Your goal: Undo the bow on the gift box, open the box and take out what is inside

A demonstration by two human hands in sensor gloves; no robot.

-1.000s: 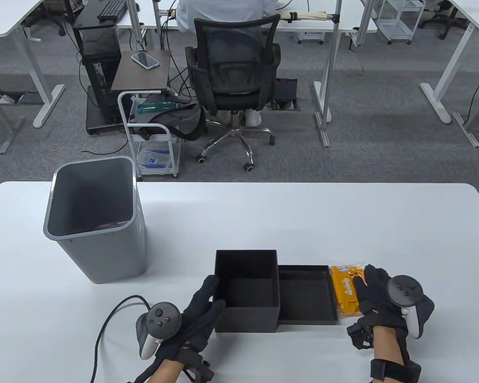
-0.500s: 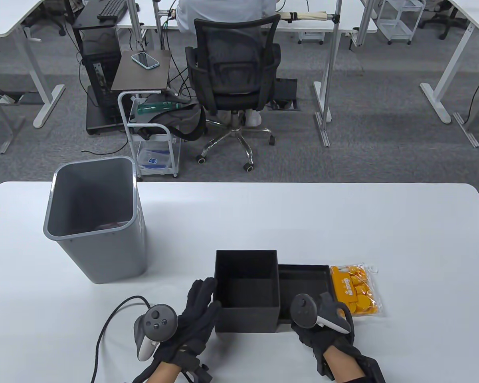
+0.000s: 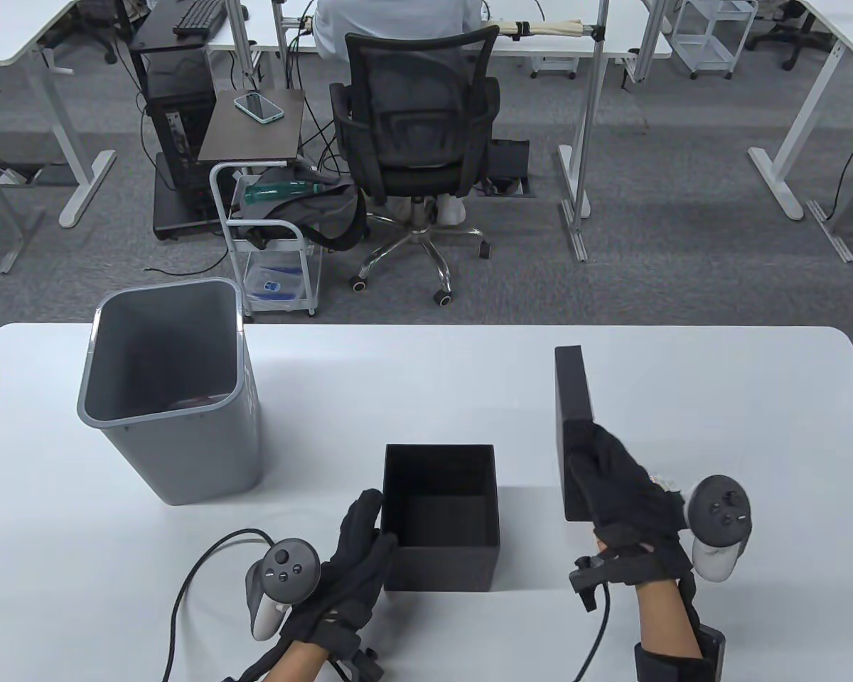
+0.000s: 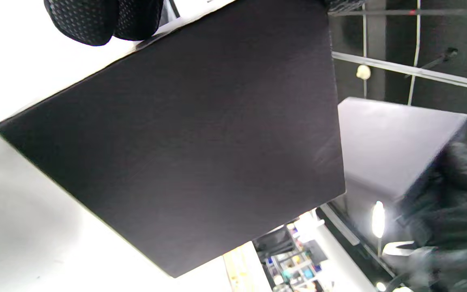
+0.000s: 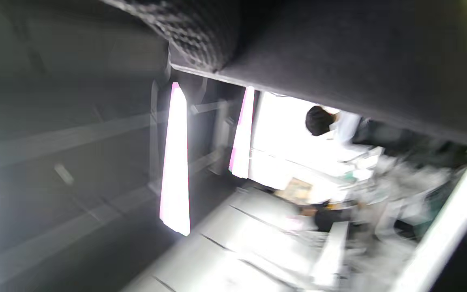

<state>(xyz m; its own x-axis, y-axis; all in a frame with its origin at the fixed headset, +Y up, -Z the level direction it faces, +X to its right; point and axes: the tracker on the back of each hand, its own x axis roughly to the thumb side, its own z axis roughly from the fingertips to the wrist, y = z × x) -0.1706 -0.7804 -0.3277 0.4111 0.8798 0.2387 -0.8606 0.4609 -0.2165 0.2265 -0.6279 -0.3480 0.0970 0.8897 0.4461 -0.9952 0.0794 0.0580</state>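
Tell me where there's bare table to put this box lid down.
Bare table lies between the grey bin and the lid your right hand holds, behind the open box. The far right is free too. It's crowded beside the box, near your left hand.

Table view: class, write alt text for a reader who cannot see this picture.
A gloved right hand holds a black box lid up on edge above a white table. The left hand rests against the left side of the open black box, whose inside looks empty. A grey bin stands at the table's far left.
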